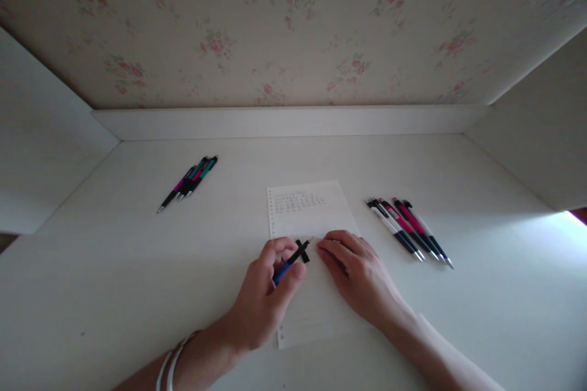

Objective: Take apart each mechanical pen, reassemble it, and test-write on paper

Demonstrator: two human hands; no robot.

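My left hand [270, 293] has its thumb and fingers curled around a blue and black pen [283, 270], whose thin tip slants up to the right. A short black piece [303, 253] crosses beneath the pen, over the paper; I cannot make out what it is. My right hand [355, 272] rests on the sheet just right of the pen tip, fingers bent and pressed together. Anything between those fingertips is hidden. Both hands are above a white punched sheet of paper [316, 223] with several lines of handwriting near its top.
Several pens with purple, teal and red parts [190, 180] lie in a bunch at the left. To the right lies another group of white, black and pink pens [408, 226]. White side panels and a floral-papered wall [275, 43] enclose the white desktop [137, 293].
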